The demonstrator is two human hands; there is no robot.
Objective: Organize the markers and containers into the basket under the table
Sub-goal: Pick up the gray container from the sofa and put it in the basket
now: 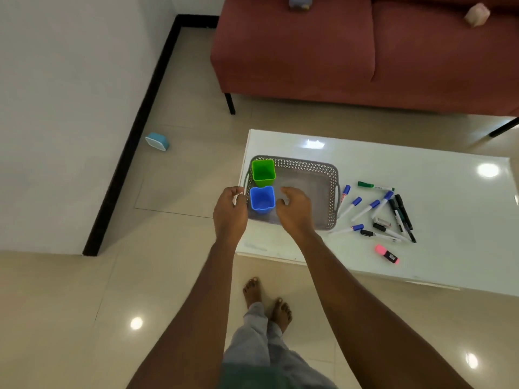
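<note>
Basket (309, 167) on table (421, 265), green cup (263, 173), blue cup (262, 203) inside, markers (376, 211) beside, both hands' (230, 211) (295, 209) grip released.

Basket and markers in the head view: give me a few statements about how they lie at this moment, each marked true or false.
1. The grey basket sits on the white table. True.
2. The green cup and the blue cup stand inside the basket. True.
3. The markers already lie in the basket. False: they are scattered on the table beside it.
4. The right hand grips the pink highlighter. False: the highlighter lies alone on the table, and the hand is open over the basket.
5. The left hand is at the basket's outer edge beside the blue cup. True.
</note>
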